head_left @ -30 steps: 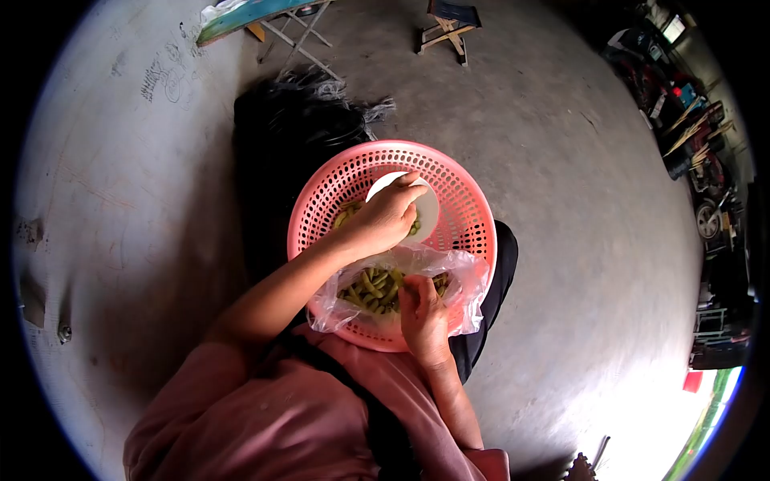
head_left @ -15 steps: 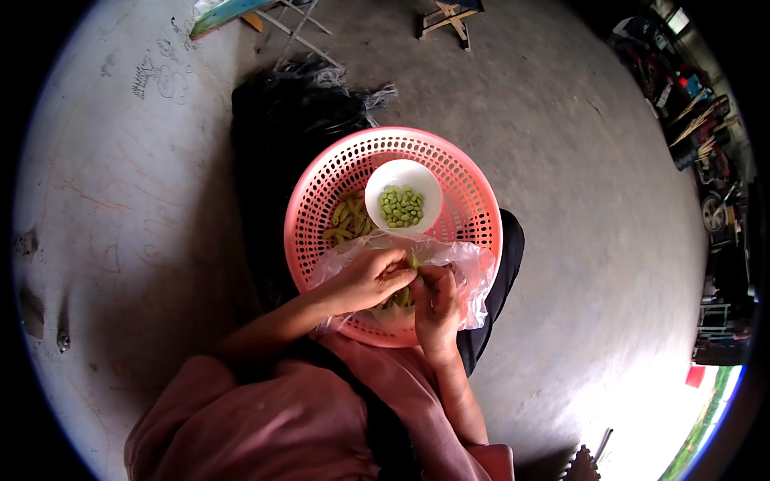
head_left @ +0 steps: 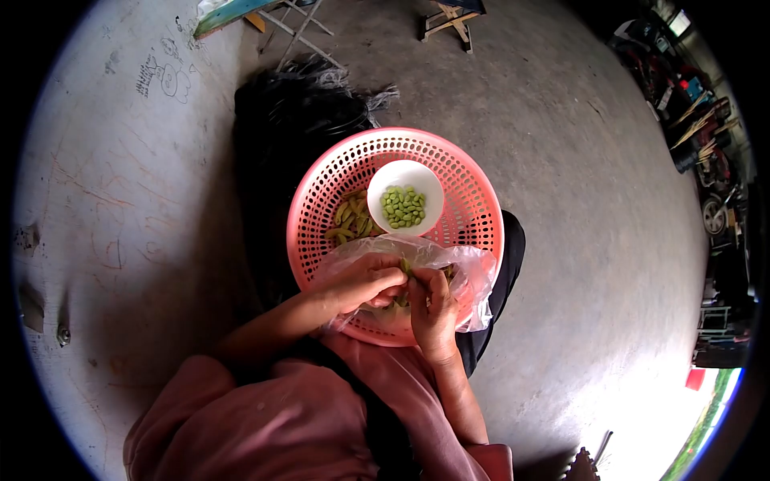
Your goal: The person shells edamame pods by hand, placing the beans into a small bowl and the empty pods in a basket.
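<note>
Over a clear plastic bag (head_left: 475, 268), my left hand (head_left: 365, 280) and my right hand (head_left: 433, 309) meet, both closed with fingertips pinched together. Between them is a green bean pod (head_left: 405, 264), mostly covered by the fingers. The bag lies in the front of a pink perforated basket (head_left: 298, 200) on my lap, and more pods show inside it, partly hidden by my hands. Just beyond my hands, a white bowl (head_left: 434, 186) sits in the basket with shelled green beans (head_left: 403, 207) at its bottom. Left of the bowl lies a heap of yellow-green pods (head_left: 350, 218).
A black bag-like heap (head_left: 289, 112) stands on the floor ahead to the left, beside a marked wall (head_left: 104, 184). Folding stool legs (head_left: 453, 28) show at the far side. Piled equipment (head_left: 706, 144) lines the right edge of the concrete floor (head_left: 577, 200).
My fingers have closed further around the pod, and less of it shows. My right hand has tilted slightly toward the left. Bowl and basket stay in place, with the view shifted a little.
</note>
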`<action>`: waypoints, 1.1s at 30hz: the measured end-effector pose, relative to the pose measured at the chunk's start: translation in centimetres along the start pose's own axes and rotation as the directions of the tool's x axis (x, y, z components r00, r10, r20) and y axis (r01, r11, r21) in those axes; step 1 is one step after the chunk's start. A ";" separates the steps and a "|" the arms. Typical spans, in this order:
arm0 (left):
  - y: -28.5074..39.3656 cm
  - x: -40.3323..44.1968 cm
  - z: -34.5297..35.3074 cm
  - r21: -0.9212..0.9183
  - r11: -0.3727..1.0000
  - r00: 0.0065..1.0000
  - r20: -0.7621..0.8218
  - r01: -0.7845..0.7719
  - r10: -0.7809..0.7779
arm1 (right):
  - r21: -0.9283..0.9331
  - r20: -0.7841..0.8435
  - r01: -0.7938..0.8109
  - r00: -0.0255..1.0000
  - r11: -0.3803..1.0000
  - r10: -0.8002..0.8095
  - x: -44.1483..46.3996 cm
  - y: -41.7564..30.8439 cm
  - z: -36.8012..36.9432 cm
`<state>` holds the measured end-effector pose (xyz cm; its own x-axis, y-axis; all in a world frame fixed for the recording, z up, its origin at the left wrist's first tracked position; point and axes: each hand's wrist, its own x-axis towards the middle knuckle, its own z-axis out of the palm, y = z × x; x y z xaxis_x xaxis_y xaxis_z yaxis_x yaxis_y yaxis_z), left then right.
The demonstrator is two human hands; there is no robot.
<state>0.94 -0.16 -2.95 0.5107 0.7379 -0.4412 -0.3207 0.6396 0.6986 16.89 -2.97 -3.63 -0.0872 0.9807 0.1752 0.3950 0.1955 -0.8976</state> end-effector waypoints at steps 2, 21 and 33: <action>0.0 0.1 0.0 0.011 1.000 1.000 -0.026 0.007 -0.007 | 0.000 0.008 0.006 1.000 1.000 -0.006 0.0 0.1 0.0; -0.7 0.2 0.7 0.317 0.930 0.973 -0.070 -0.187 0.220 | 0.107 -0.080 0.004 0.997 0.994 0.005 -0.2 0.8 0.5; 0.0 -0.2 1.1 0.584 0.736 0.922 0.059 -0.343 0.383 | 0.418 0.095 -0.218 0.976 0.882 0.197 0.0 0.8 -0.3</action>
<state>1.70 -0.47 -2.26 0.3950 0.9126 -0.1056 0.0544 0.0916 0.9943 17.44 -2.85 -4.25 -0.0945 0.9946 -0.0439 -0.0153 -0.0456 -0.9988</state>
